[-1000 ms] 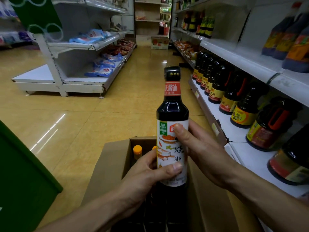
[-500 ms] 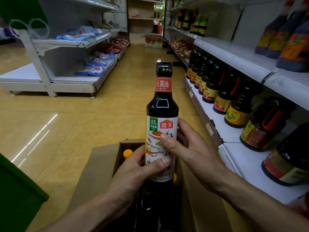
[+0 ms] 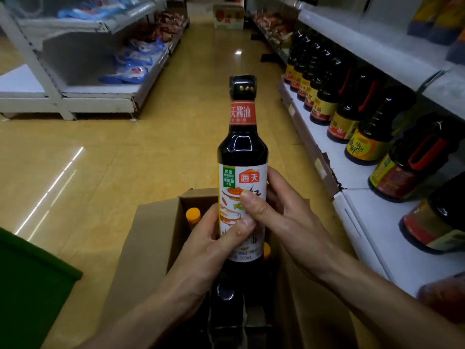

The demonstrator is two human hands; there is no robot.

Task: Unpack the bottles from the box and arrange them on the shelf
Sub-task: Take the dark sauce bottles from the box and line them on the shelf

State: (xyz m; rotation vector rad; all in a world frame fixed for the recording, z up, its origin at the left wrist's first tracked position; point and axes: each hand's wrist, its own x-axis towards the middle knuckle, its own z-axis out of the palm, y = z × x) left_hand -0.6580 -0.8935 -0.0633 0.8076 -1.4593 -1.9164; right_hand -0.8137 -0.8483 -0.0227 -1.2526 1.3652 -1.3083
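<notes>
A: Where's the soy sauce bottle (image 3: 242, 152)?
B: Upright above the open cardboard box (image 3: 151, 227), held by 2 hands. The left hand (image 3: 206, 250) grips its label from the left, the right hand (image 3: 284, 217) from the right.
A: And the shelf (image 3: 364, 222)?
B: Just to the right, lined with dark bottles (image 3: 324, 96)

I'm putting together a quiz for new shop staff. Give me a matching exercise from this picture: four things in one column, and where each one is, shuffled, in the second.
Things
1. held bottle
2. orange-capped bottle
3. blue packets
4. red-handled jugs

Places
A. on the left shelving across the aisle
B. gripped by the left hand and right hand
C. standing on the right shelf
D. inside the cardboard box

Pairs: 1-B, 2-D, 3-A, 4-C
</notes>
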